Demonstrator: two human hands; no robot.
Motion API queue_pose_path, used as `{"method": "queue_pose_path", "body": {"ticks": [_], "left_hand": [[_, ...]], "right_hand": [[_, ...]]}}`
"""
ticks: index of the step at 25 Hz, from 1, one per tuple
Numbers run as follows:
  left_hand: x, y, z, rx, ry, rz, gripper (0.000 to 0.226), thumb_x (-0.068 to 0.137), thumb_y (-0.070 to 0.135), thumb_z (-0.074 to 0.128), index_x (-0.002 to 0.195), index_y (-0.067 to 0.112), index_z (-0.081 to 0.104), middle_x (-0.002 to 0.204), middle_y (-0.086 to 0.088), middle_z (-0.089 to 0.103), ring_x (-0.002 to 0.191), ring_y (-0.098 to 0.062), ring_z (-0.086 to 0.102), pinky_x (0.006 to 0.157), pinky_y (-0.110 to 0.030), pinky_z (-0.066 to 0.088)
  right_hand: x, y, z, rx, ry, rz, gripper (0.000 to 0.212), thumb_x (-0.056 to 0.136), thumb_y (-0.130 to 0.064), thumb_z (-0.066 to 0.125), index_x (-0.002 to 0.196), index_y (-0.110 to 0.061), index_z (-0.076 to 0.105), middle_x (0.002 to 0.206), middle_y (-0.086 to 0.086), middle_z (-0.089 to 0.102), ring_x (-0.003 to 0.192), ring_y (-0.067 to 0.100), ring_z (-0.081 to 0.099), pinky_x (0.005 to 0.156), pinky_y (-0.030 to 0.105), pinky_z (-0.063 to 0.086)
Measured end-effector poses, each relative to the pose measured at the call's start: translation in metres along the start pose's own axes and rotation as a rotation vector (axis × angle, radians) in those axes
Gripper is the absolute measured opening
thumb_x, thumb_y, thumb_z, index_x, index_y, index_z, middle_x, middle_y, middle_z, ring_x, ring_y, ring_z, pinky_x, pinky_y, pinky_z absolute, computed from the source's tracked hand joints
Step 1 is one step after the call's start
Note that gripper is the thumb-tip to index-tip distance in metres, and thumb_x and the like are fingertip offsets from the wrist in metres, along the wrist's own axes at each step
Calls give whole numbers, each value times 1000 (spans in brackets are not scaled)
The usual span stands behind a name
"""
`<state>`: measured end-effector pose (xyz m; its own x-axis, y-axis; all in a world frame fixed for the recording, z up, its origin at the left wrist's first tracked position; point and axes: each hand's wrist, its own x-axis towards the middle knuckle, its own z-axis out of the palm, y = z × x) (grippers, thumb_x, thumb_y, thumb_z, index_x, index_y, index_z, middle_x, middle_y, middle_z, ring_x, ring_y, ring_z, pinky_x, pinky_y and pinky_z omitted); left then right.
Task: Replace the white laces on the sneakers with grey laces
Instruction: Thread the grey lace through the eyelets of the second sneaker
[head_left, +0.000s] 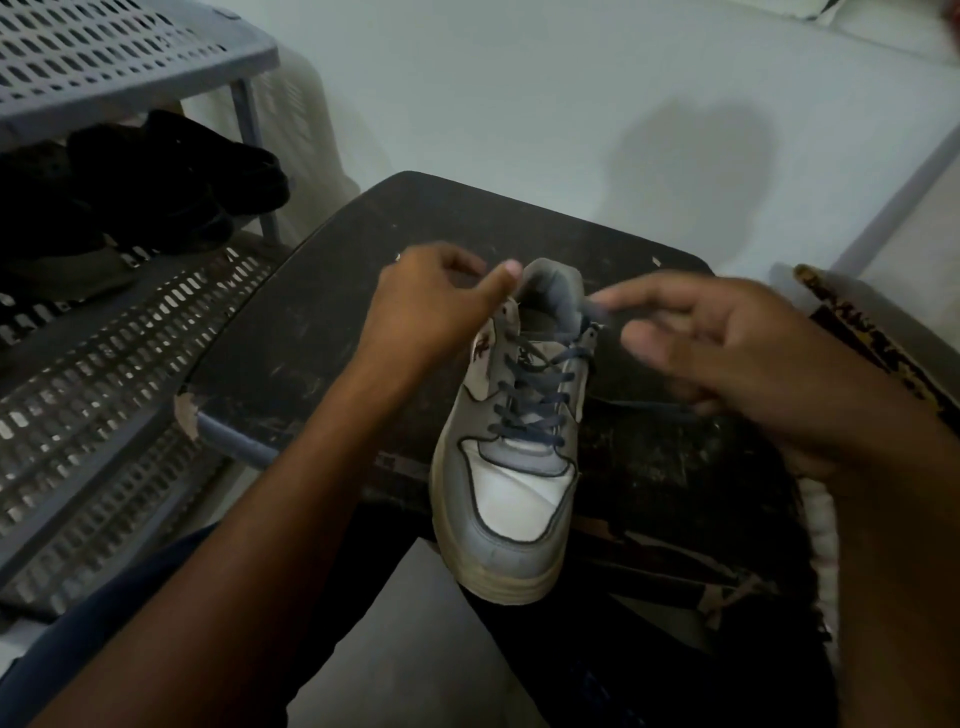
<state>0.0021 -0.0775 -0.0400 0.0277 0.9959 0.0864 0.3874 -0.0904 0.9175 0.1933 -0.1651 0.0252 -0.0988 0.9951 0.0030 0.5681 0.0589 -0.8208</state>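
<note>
A dark, scuffed worktop (291, 332) with a chipped near-left corner is seen standing on a pale floor (519, 93). One grey-and-white sneaker (511, 483) is set directly on it, toe pointed toward the viewer and overhanging the near edge. To the left, dark shoes (156, 182) are kept on a perforated grey shelf rack (104, 364).

both forearms are bare to the elbow; a dark navy trouser leg (104, 613) shows at lower left.
</note>
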Motion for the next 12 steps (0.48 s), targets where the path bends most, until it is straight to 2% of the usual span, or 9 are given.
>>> {"method": "queue_pose_path", "body": {"ticks": [1, 2, 3, 5, 7, 9, 11, 12], "left_hand": [[-2, 9, -8, -70, 33, 57, 24, 89, 46, 64, 100, 25, 67, 92, 3, 70, 80, -10, 68, 61, -29, 52], [-5, 21, -16, -179, 33, 119, 16, 93, 39, 62, 98, 25, 66, 93, 2, 71, 81, -11, 69, 57, -26, 49], [-11, 33, -22, -306, -30, 172, 11, 96, 32, 60, 100, 23, 67, 95, -1, 72, 84, -13, 70, 54, -24, 47], [-26, 53, -23, -556, -322, 224, 20, 100, 21, 51, 111, 12, 65, 100, -7, 72, 88, -18, 71, 51, -24, 48], [-40, 63, -15, -703, -581, 203, 29, 103, 21, 42, 112, 2, 62, 95, -10, 69, 85, -23, 70, 50, -24, 50], [-42, 64, -9, -733, -617, 132, 34, 104, 27, 41, 104, 2, 63, 91, -11, 68, 76, -24, 68, 52, -24, 51], [-36, 61, -11, -703, -545, 96, 35, 103, 31, 42, 100, 7, 67, 85, -7, 70, 69, -20, 63, 56, -23, 51], [-33, 59, -12, -660, -510, 108, 33, 103, 31, 43, 98, 9, 68, 83, -3, 71, 70, -18, 62, 59, -23, 51]], "right_hand": [[-4, -9, -1, 118, -171, -31, 24, 90, -32, 55, 112, -31, 65, 56, -15, 48, 45, 2, 40, 48, 18, 32], [-6, -15, -2, 252, -218, -106, 23, 95, -28, 52, 114, -28, 64, 56, -12, 43, 46, 5, 34, 45, 19, 30], [-6, -20, -2, 374, -173, -205, 23, 98, -21, 46, 114, -22, 63, 57, -8, 40, 48, 7, 31, 45, 20, 29], [-4, -26, 3, 509, -22, -380, 26, 98, -10, 36, 111, -15, 58, 59, -4, 45, 52, 11, 37, 49, 25, 35], [1, -28, 13, 400, 144, -482, 24, 100, -5, 35, 112, -16, 53, 66, -5, 58, 63, 14, 53, 62, 30, 50], [5, -25, 21, 307, 286, -516, 19, 101, -5, 38, 106, -17, 52, 75, -5, 67, 76, 13, 64, 72, 28, 53], [9, -21, 29, 306, 370, -515, 16, 98, -7, 47, 97, -19, 58, 86, -4, 69, 85, 10, 67, 76, 23, 53], [11, -20, 33, 298, 394, -503, 17, 96, -10, 53, 93, -24, 63, 95, 3, 68, 92, 12, 67, 79, 24, 53]]}}
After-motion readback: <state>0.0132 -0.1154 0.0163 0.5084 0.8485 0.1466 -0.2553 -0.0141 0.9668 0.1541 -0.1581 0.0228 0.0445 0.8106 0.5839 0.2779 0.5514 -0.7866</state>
